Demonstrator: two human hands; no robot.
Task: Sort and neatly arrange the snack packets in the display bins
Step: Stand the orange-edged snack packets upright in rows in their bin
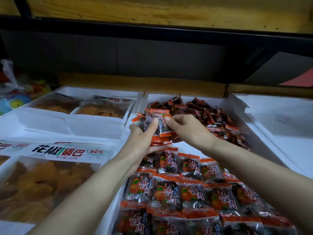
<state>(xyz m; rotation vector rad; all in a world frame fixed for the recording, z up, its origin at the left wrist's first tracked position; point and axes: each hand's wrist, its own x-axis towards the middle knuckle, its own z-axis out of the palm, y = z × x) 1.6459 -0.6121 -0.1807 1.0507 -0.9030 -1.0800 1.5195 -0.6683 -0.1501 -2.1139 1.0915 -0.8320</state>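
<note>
White bin [186,96] holds orange packets [169,192] in near rows, loose heap [211,116] far; left hand [144,139] grips a stack [157,122], right hand [188,128] pinches its top.

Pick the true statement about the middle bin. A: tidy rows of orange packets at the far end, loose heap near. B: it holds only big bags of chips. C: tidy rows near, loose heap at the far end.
C: the tidy rows fill the near end of the middle bin, the loose heap lies at its far end, and the left hand and right hand hold a stack of packets between.
</note>
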